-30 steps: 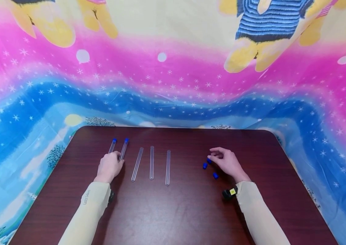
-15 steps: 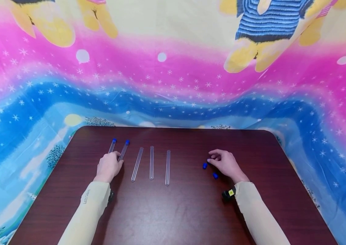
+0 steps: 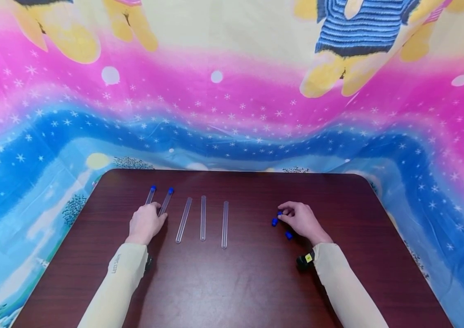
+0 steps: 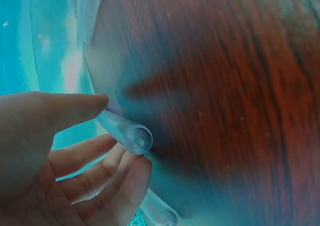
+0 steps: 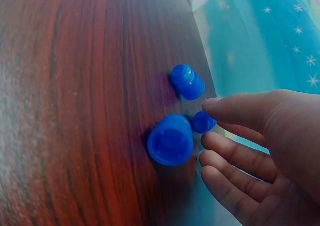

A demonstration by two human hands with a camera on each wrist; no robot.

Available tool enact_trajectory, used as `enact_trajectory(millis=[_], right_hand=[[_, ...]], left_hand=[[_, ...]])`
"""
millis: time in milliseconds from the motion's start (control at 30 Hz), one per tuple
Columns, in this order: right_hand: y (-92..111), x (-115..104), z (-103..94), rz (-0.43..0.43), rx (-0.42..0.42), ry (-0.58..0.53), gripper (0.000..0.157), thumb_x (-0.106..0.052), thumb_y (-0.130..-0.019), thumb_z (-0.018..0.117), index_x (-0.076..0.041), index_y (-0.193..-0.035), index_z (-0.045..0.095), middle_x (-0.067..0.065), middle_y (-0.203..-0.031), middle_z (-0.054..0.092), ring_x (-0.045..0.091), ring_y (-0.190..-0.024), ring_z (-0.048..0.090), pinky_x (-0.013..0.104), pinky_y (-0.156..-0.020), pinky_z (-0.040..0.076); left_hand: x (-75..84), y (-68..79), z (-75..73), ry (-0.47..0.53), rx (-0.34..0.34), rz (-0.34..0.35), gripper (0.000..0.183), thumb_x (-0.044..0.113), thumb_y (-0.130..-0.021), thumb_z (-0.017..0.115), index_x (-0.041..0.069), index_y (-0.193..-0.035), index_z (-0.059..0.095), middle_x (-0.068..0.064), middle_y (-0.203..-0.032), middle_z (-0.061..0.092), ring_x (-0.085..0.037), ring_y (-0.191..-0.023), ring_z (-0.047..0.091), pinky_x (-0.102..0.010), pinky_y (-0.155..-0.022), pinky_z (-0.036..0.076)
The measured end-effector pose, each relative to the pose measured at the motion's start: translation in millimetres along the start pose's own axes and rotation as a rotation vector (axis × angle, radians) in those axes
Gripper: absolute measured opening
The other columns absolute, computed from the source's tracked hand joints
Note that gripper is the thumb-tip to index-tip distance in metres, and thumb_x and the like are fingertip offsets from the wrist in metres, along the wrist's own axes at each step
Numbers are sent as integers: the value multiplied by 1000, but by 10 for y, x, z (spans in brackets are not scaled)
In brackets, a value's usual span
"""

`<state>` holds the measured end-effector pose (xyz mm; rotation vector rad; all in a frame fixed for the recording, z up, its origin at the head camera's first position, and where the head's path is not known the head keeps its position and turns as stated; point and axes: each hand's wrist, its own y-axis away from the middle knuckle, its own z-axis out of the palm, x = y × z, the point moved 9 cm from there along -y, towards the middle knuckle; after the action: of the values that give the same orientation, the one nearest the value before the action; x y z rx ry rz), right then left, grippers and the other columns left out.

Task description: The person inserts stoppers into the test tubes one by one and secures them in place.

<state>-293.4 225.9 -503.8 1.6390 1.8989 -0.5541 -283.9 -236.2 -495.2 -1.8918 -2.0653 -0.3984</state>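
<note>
My left hand (image 3: 146,223) holds a clear test tube (image 3: 166,203) with a blue cap on its far end. In the left wrist view, thumb and fingers grip that tube near its rounded end. A second capped tube (image 3: 150,196) lies just left of it, partly hidden by the hand. My right hand (image 3: 302,222) has thumb and fingertips around a small blue cap (image 5: 202,122). Two more blue caps, a nearer one (image 5: 171,140) and another (image 5: 188,82), lie on the table beside those fingers.
Three uncapped clear tubes, the left one (image 3: 183,220), the middle one (image 3: 203,218) and the right one (image 3: 225,225), lie between the hands. The dark wooden table (image 3: 232,282) ends at a patterned cloth (image 3: 232,105) behind and at the sides.
My right hand has shifted slightly left, its fingers closing in around the far cap. The left hand's tube has drawn slightly nearer; the other tubes have not moved.
</note>
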Motion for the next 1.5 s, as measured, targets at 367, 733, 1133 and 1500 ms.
enact_trajectory(millis=[367,733,1133,1500], right_hand=[[-9,3,-1,2,5,1,27,-14,-94,75,-8,-120,72,3,-94,66,21,-80,60,37,-75,51],[-13,-15,-14,-4,18,-3,25,-11,-94,76,-7,-118,73,4,-93,67,21,-79,61,38,-74,51],[-14,11,-3,-8,21,-6,23,-11,-94,75,-7,-117,73,3,-93,66,21,-79,61,38,-75,51],[-11,10,-12,-9,30,3,19,-10,-93,76,-10,-112,74,3,-93,66,20,-79,60,38,-75,51]], left_hand=[[123,18,-100,-40,88,59,47,32,-93,74,-1,-126,67,-24,-111,67,-45,-98,62,-59,-84,49],[305,24,-106,-59,92,91,58,34,-92,75,1,-137,59,-23,-117,65,-45,-107,57,-59,-89,47],[468,79,-9,-5,42,95,68,32,-92,75,5,-149,48,-25,-135,57,-46,-121,52,-62,-95,44],[569,149,86,17,7,124,57,31,-92,75,4,-139,58,-22,-131,61,-43,-116,57,-61,-90,48]])
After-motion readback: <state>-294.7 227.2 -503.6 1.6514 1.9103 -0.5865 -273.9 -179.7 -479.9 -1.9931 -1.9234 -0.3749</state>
